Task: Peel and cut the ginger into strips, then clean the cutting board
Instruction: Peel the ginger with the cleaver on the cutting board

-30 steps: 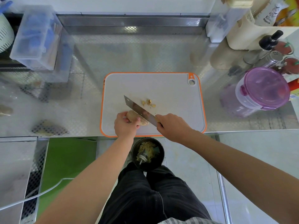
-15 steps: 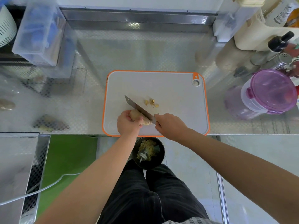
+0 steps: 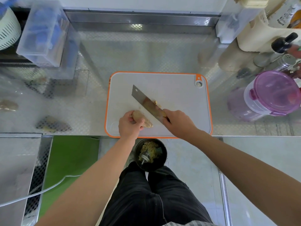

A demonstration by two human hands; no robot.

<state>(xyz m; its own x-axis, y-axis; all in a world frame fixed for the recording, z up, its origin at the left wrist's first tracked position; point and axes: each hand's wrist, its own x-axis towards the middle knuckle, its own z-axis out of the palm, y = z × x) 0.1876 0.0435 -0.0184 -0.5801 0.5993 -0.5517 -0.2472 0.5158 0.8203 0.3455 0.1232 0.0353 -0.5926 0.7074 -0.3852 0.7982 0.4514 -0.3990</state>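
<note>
While your left hand [image 3: 130,126] curls round the ginger [image 3: 140,115] at the near left of the cutting board [image 3: 179,95], your right hand [image 3: 178,123] is wrapped tight on the handle of the knife [image 3: 146,101], so both hands are busy gripping. Look at that blade: it runs on a slant from the far left down to your right fist, its broad flat face turned up toward you, with a brownish smear along the middle. The ginger lies on the board with its pale, pointed end poking out to the right from under your fingers. The knife's edge sits just beside it on the far side, and whether steel touches root, I can't tell from here. A few small ginger scraps [image 3: 157,103] peek out on the right of the blade, near the middle of the board. The board itself, grey with an orange rim and a hanging hole at its far right corner, sits at the near edge of the steel table [image 3: 91,111]. Off to the right, well apart, stands a tub with a purple lid [image 3: 276,92], and at the far left is a clear plastic box [image 3: 44,35]. Below the table's near edge, by your knees, a black bin [image 3: 164,159] holds pale yellow shreds.
</note>
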